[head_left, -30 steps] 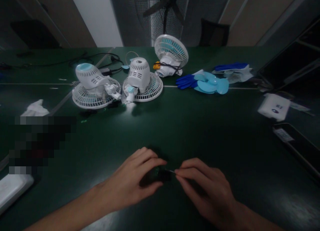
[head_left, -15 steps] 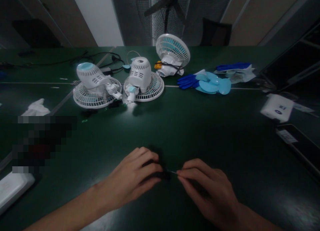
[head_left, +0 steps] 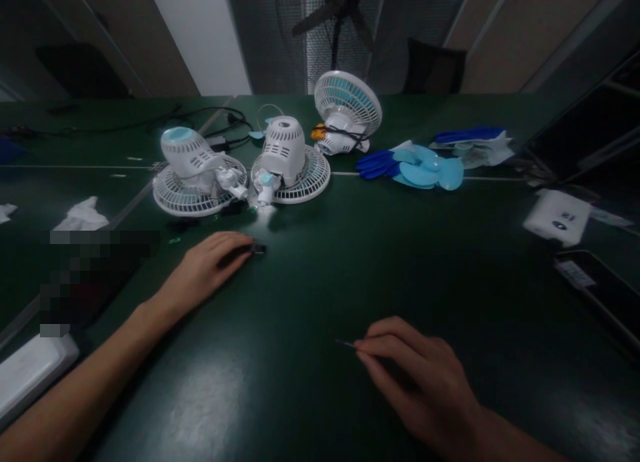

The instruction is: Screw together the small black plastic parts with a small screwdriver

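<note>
My left hand (head_left: 215,262) is stretched forward over the green table, its fingers closed on a small black object (head_left: 258,248) whose kind I cannot make out. Just beyond it, two white fans lie face down: one (head_left: 193,175) with a pale blue base end, the other (head_left: 285,159) beside it. Nearer to me, my right hand (head_left: 417,369) pinches a thin, short, pin-like piece (head_left: 345,343) between thumb and fingertips. That piece points left, its far end free above the table.
A third white fan (head_left: 347,109) stands behind. Blue gloves (head_left: 375,164) and a light blue fan blade (head_left: 425,169) lie right of centre. A white box (head_left: 559,217) and a phone-like black device (head_left: 600,295) are at right. At left are crumpled white tissue (head_left: 83,215) and a white case (head_left: 35,375).
My left hand has moved away from my right hand, forward and left toward the fans, carrying the small black object. My right hand stays in place with the thin piece.
</note>
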A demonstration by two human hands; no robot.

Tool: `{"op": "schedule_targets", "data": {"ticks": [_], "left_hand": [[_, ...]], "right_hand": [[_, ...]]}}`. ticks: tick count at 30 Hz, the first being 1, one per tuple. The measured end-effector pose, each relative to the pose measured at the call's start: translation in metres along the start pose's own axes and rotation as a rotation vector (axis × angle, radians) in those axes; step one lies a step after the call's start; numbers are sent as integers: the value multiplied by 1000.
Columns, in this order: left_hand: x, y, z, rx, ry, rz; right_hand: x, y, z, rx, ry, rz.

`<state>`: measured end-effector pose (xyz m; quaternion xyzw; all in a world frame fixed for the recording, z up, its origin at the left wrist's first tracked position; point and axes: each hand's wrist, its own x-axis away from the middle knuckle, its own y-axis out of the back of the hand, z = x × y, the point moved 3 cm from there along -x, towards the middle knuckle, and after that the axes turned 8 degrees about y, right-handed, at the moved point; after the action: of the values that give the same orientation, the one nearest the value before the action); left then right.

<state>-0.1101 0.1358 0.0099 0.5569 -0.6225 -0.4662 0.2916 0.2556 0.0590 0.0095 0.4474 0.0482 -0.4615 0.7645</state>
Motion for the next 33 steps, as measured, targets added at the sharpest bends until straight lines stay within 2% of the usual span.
{"op": "schedule_targets", "data": {"ticks": [3, 7, 15, 26, 29, 33], "left_hand": [[-2, 11, 27, -27, 113, -63], [-1, 17, 40, -78, 185, -71], [0, 23, 36, -102, 273, -235], [-2, 19, 52, -3, 388, -202], [-2, 19, 46, 107, 391, -232], [-3, 16, 31, 155, 324, -231]], "right_hand": [[0, 0, 0, -25, 6, 4], [-1, 0, 0, -10, 10, 4], [-2, 0, 1, 6, 9, 5], [2, -2, -1, -17, 0, 26], [2, -2, -1, -28, 0, 25], [2, -2, -1, -31, 3, 24]]}}
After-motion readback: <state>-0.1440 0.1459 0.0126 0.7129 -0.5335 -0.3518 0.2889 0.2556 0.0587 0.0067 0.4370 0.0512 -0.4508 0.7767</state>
